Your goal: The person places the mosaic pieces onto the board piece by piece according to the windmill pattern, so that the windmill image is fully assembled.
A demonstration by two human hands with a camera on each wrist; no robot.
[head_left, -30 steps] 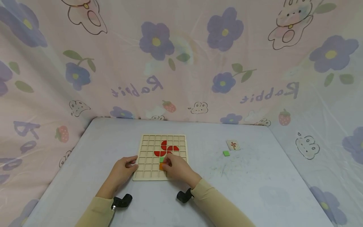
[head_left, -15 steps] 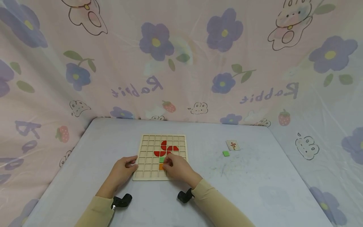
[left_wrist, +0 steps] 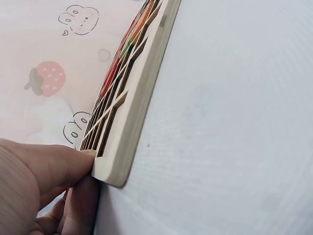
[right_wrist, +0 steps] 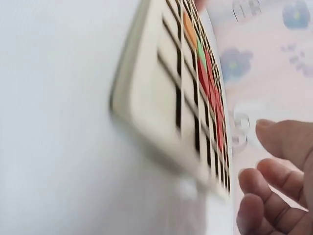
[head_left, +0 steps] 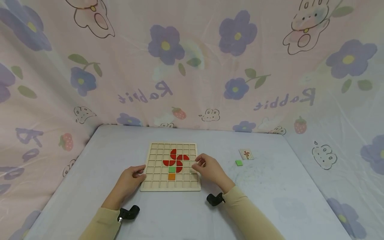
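My left hand (head_left: pixel 130 180) is at the left edge of a square wooden grid board (head_left: pixel 157 185), its thumb and index finger touching the edge. The left wrist view shows the thumb (left_wrist: pixel 63 164) against the board's rim by a corner. On the board lie red curved pieces (head_left: pixel 173 154) in a pinwheel, a green square tile (head_left: pixel 172 169) and an orange square tile (head_left: pixel 171 176) below it. Over the board's right edge hovers my right hand (head_left: pixel 211 168), fingers loosely bent. Its thumb and fingertips stand apart in the right wrist view, with nothing seen between them.
To the right on the white table (head_left: pixel 270 186) lie a small pattern card (head_left: pixel 246 154) with a red pinwheel and a loose green tile (head_left: pixel 239 163). A printed curtain (head_left: pixel 198 66) hangs around the back and sides.
My right hand has let go of the pinwheel's lower red piece area and moved right to the board's edge, uncovering the orange tile and that red piece. My left hand stays put.
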